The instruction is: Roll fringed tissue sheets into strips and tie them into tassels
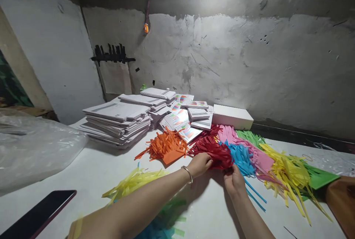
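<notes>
Both my hands are on a bunch of dark red paper fringe near the middle of the table. My left hand, with a bangle at the wrist, has its fingers closed on the near left side of the red fringe. Under its right end my right hand grips the fringe, its fingertips partly hidden. An orange paper fringe lies to the left, and a blue paper fringe lies just right of the red one. Below my left forearm is a pale yellow fringe, partly covered by the arm.
Stacks of flat white cartons stand at the back left, beside printed cards and a white box. Pink, yellow and green fringes spread to the right. A phone and plastic bag lie left.
</notes>
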A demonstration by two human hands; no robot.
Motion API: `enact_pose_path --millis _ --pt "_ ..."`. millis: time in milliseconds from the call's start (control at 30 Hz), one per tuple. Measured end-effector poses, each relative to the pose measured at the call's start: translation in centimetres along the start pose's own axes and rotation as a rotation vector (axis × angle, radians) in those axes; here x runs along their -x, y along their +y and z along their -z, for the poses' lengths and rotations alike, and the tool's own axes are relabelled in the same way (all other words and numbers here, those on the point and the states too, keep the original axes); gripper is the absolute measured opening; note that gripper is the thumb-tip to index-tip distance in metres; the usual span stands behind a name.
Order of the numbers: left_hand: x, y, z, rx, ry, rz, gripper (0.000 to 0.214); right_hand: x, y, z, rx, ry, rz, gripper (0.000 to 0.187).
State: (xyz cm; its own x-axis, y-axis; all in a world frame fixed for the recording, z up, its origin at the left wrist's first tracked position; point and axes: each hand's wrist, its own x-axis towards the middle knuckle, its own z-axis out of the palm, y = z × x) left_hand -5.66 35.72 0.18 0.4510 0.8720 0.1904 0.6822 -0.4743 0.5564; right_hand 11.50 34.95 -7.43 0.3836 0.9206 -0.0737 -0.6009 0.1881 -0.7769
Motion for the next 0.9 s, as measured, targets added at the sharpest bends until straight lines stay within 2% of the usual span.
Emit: enact_pose_path --millis 133,300,467,567,633,733,800,900 --pt "-0.5 -0.6 1.8 0.023 0.123 0.144 0.029 -0.7 -2.1 0.8 -0.045 0.146 0.084 0.026" --pt "-1.9 -2.4 6.0 0.094 0.278 0.303 0.030 -1.3 -8.0 4.0 -0.042 0.324 0.245 0.028" --pt "-4.0 -2.8 10.8 0.150 0.361 0.313 0.031 0.6 -14.3 8.3 0.057 0.338 0.353 0.024" --pt "-4.7 -1.9 12.0 0.126 0.349 0.239 0.030 3.1 -17.4 9.8 0.183 0.263 0.386 0.026" --pt "-4.6 -0.6 11.4 0.094 0.285 0.175 0.026 5.2 -19.1 10.2 0.302 0.165 0.387 0.031" --pt "-3.0 2.9 8.8 0.053 0.168 0.051 0.023 8.7 -21.2 9.5 0.528 -0.007 0.379 0.036" --pt "-0.9 6.6 6.4 0.055 0.096 -0.054 0.030 11.1 -22.1 8.4 0.684 -0.127 0.381 0.027" --pt "3.1 13.4 2.8 0.101 -0.035 -0.229 0.057 14.4 -22.7 6.5 0.847 -0.308 0.375 0.013"
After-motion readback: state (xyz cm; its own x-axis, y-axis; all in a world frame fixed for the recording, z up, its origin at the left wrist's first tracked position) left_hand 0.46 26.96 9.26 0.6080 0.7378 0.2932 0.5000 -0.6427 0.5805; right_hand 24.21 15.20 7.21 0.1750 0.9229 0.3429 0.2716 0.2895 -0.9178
